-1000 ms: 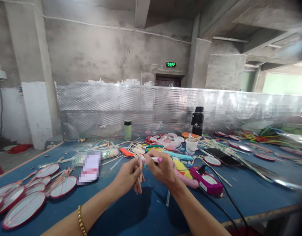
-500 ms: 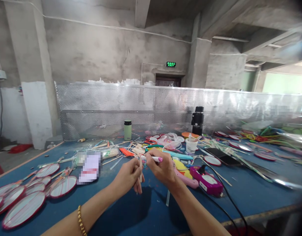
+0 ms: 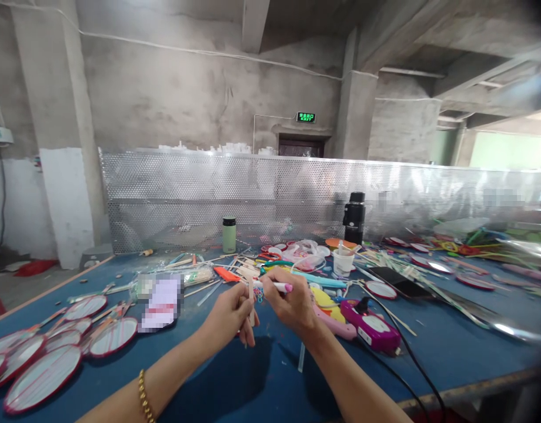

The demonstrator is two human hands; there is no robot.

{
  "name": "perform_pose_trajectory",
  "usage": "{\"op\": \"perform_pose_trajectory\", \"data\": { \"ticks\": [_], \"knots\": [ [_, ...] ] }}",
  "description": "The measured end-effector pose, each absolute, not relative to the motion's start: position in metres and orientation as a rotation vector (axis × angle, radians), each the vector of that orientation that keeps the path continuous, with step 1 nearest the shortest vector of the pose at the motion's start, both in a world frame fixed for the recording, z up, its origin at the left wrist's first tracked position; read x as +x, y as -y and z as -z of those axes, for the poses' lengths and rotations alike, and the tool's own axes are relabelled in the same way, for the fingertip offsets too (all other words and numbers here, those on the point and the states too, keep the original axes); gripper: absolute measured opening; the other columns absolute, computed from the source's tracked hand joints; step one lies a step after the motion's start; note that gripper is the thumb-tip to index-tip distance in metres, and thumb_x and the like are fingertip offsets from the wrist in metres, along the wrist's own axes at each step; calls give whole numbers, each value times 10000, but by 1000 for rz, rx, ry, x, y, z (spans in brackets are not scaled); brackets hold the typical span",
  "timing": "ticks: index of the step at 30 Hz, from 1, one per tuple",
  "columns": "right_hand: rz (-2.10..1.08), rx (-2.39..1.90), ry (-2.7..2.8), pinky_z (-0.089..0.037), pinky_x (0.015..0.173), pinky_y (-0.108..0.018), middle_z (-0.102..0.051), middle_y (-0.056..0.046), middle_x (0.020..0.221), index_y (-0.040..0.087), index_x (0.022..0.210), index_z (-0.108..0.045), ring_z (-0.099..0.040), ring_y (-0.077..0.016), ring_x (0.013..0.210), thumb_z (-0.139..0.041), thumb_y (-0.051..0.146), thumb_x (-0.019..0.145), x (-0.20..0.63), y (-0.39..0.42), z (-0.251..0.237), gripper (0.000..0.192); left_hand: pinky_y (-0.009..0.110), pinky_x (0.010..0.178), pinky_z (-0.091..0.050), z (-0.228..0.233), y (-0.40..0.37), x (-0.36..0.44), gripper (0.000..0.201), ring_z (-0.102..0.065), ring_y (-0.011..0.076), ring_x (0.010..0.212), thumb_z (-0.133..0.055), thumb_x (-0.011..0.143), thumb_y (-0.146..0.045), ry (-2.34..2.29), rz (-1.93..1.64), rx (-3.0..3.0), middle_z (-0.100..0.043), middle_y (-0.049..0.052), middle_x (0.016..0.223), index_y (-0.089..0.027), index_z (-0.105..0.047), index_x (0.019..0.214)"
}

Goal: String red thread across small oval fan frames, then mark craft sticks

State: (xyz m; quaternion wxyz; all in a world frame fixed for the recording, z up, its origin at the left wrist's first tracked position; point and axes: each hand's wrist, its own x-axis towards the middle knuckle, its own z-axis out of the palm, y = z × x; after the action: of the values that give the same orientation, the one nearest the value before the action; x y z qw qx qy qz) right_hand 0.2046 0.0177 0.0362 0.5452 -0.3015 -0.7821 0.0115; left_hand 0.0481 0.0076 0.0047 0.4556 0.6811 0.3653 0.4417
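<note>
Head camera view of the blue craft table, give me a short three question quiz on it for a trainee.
1. True or false: the right hand holds a white marker with a pink cap.
2. What does the left hand grip? A) flat wooden stick B) scissors C) cup
3. Which stands farther left on the blue table: the green flask or the black flask?

Key: 1 true; 2 A, the flat wooden stick; 3 green flask.
</note>
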Motion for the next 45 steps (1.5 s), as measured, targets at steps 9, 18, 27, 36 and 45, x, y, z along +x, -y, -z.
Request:
{"op": "perform_pose_trajectory", "data": {
  "ticks": [9,18,27,36,45],
  "knots": [
    [7,-736,1865,-330,534,-234,-516,30,559,183,632,-539,-433,-97,515,-476,228,895,205,-19,-35,275,186,352,-387,-5,-6,48,287,-603,136,363,-508,870,-477,-903,-1088,1674,-624,-26,551,-213,-407,816],
    [-5,-728,1858,-336,545,-237,-529,23,574,183,640,-540,-442,-101,524,-484,224,893,205,-20,-35,263,193,350,-405,-2,-7,49,302,-613,146,370,-503,872,-492,-903,-1094,1690,-619,-25,556,-216,-398,810],
    [2,-729,1857,-333,546,-240,-557,16,586,179,648,-558,-458,-101,532,-483,214,887,205,-21,-34,252,196,347,-411,-2,-8,48,277,-616,145,374,-487,884,-462,-896,-1097,1693,-627,-17,569,-213,-393,809],
    [-18,-719,1861,-324,550,-234,-533,23,584,174,641,-538,-445,-94,535,-483,212,888,205,-21,-33,255,190,354,-410,-2,-9,48,286,-606,140,366,-487,887,-472,-910,-1091,1696,-614,-26,539,-213,-398,805],
    [-3,-706,1864,-332,557,-226,-539,28,588,173,654,-552,-453,-89,537,-490,203,889,205,-23,-32,245,184,349,-402,-1,-8,48,274,-597,129,358,-491,890,-458,-906,-1085,1703,-620,-29,556,-216,-392,806]
  ]
}}
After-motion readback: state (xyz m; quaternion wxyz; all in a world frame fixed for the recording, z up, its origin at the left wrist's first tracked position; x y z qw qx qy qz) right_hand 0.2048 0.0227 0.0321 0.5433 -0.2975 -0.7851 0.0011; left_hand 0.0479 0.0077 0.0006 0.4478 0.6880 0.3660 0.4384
